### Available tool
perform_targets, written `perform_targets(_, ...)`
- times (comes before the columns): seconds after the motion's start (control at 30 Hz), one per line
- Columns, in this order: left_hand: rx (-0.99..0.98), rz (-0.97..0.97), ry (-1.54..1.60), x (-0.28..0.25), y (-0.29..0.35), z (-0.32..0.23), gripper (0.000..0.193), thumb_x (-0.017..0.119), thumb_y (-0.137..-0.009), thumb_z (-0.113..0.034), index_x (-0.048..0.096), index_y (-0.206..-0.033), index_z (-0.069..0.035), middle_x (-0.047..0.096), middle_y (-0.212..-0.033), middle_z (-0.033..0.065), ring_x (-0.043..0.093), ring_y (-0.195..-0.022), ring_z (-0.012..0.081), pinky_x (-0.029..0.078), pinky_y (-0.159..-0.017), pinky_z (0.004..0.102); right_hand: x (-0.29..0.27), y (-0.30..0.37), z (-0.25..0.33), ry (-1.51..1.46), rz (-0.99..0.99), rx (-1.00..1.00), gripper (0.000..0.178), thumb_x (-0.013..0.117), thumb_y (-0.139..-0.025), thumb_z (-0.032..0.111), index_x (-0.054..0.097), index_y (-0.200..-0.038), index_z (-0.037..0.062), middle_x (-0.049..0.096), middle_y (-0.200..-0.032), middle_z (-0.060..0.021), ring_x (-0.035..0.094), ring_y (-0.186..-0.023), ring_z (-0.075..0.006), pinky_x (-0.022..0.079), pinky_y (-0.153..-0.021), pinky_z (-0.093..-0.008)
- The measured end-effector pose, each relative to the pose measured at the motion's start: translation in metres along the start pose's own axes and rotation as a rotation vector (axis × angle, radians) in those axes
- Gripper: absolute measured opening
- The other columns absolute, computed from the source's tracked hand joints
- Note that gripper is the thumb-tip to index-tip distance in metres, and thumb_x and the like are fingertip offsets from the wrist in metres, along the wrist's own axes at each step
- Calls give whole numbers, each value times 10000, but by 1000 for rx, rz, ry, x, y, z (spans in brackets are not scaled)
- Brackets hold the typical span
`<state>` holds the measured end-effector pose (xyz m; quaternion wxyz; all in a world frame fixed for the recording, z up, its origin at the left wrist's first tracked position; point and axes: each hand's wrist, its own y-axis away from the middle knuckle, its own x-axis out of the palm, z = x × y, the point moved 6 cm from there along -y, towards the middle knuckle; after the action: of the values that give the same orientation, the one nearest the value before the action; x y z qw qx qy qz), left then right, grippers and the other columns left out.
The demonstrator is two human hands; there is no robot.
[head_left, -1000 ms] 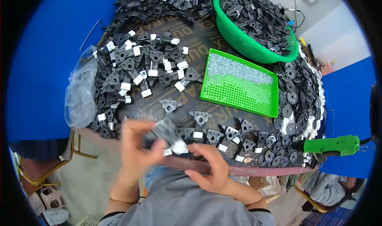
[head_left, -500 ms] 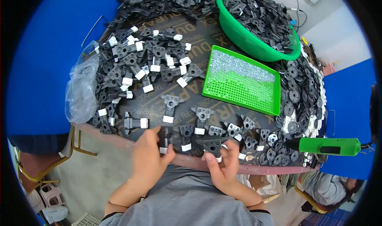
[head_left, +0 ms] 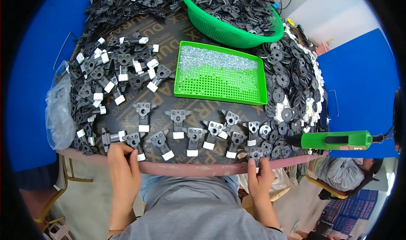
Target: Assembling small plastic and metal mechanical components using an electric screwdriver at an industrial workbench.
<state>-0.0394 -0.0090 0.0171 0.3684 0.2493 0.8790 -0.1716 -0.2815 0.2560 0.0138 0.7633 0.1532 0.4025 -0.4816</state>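
Near the left end of a loose row, my left hand (head_left: 123,167) has its thumb and fingers closed on a black plastic bracket with a white end (head_left: 133,141), which lies on the dark tabletop. At the row's right end, my right hand (head_left: 261,178) pinches the lower end of another black bracket (head_left: 256,152) at the table edge; its fingers partly cover that end. Between the hands several similar brackets lie apart, white ends toward me, among them one bracket (head_left: 195,137) in the middle.
Behind the row lies a green perforated tray (head_left: 263,90) of small metal pieces. A green basket (head_left: 220,30) of black parts stands farther back. Heaped brackets (head_left: 122,60) are at left, black discs (head_left: 280,80) at right. A green electric screwdriver (head_left: 338,141) projects from the right.
My hands have moved apart. The right one has brought its bracket rightward and down to the table edge; the left has gone to the row's left end. The whole view has shifted.
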Motion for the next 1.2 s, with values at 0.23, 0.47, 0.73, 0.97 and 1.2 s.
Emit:
perform_targets(0.23, 215, -95, -115, 2, 5, -37, 393, 708, -862, -145, 569, -1212, -35, 536, -1273, 167, 472, -1230, 383, 349, -1055, 501, 5, -9, 8, 266, 97, -99, 297, 699, -913, 249, 552, -724, 75, 522, -536, -88, 545, -462, -292, 407, -460, -383)
perform_targets(0.47, 190, 237, -295, 48, 5, -54, 641, 631, -917, -193, 398, -1508, -102, 246, -1615, 179, 190, -1488, 427, 111, -1167, 638, 0, -15, 18, 115, 39, -351, 400, 787, -794, 117, 614, -1147, 41, 566, -1169, -173, 539, -1053, -356, 445, -889, -428)
perform_targets(0.73, 271, 345, -311, 44, -4, -56, 572, 490, -941, -42, 404, -1504, -99, 248, -1620, 163, 181, -1492, 433, 77, -1170, 639, 18, -37, 10, -6, 57, -384, 380, 750, -798, 49, 655, -1166, 48, 571, -1264, -156, 549, -1087, -339, 460, -921, -412)
perform_targets(0.97, 468, 355, -250, 73, -1, -86, 650, 644, -920, -357, 415, -1510, -212, 286, -1613, 87, 226, -1472, 415, 184, -1122, 687, 20, -42, 24, 132, -21, -427, 363, 797, -766, 96, 655, -1098, 60, 484, -1391, -205, 464, -1184, -403, 411, -959, -459)
perform_targets(1.2, 463, 284, -322, 91, -21, -94, 613, 646, -920, -313, 445, -1487, -197, 278, -1610, 110, 205, -1475, 428, 169, -1129, 686, 37, -57, 30, 94, 40, -497, 324, 772, -814, 120, 613, -1079, 22, 465, -1434, -200, 467, -1218, -432, 390, -1017, -517)
